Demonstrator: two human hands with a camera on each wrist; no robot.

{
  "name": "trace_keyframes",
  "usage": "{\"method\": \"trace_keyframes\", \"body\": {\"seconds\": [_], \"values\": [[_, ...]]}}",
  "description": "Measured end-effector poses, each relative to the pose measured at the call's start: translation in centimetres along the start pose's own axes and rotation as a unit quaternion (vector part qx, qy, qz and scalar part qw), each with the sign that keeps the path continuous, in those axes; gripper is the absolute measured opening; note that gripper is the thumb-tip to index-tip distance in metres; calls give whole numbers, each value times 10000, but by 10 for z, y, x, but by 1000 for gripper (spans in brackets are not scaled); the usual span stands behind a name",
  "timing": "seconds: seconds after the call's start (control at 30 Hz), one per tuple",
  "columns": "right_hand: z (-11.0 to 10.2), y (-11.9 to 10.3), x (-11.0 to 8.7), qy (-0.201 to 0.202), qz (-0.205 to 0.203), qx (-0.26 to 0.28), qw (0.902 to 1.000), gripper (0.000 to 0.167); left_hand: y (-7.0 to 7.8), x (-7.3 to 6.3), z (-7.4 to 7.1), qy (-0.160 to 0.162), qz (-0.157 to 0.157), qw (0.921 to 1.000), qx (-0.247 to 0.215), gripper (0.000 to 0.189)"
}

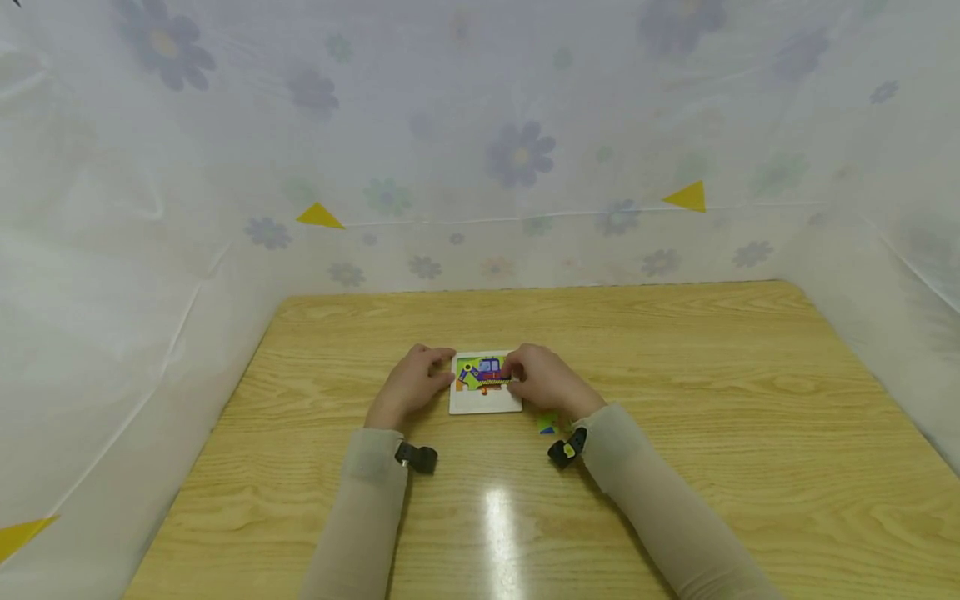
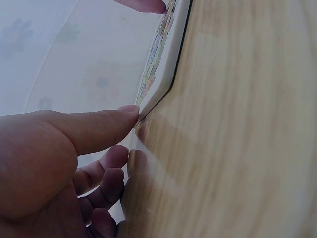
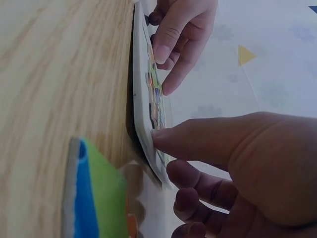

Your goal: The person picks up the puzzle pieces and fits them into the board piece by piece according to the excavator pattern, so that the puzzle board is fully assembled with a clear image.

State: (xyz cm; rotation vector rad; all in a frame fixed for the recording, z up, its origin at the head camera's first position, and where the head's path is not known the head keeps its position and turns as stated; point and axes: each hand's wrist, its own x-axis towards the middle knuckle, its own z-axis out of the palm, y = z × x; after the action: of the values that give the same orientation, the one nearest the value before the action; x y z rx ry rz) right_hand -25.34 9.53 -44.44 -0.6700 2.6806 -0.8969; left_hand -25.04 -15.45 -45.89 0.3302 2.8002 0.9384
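Observation:
A small jigsaw puzzle board [image 1: 486, 403] with a white frame lies on the table between both hands. Its picture shows a purple and yellow digger, with a bare white strip along the near side. My left hand [image 1: 412, 385] is at the board's left edge; in the left wrist view its thumb [image 2: 106, 128] touches the frame's corner. At the right end, my right hand [image 1: 551, 379] has its thumb [image 3: 198, 138] on the board beside the picture pieces. The palm hides the board's right side in the head view.
A loose green and blue puzzle piece [image 1: 547, 424] lies on the wooden table [image 1: 300, 500] close to the right wrist, near the board's right front corner. White flowered sheeting [image 1: 450, 125] with yellow triangles surrounds the table at the back and sides.

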Motion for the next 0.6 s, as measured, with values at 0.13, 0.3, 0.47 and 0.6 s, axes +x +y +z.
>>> {"method": "trace_keyframes", "body": {"seconds": [0.13, 0.3, 0.47, 0.6], "values": [[1, 0, 1, 35, 4, -16, 10000, 16, 0, 0, 0, -4, -5, 10000, -13, 44], [0, -1, 0, 71, 60, -122, 9999, 21, 0, 1, 0, 0, 5, 10000, 21, 44], [-1, -2, 0, 27, 175, -173, 9997, 16, 1, 0, 0, 18, -17, 10000, 16, 44], [0, -1, 1, 66, 153, -103, 9998, 16, 3, -1, 0, 2, -41, 10000, -24, 44]]}}
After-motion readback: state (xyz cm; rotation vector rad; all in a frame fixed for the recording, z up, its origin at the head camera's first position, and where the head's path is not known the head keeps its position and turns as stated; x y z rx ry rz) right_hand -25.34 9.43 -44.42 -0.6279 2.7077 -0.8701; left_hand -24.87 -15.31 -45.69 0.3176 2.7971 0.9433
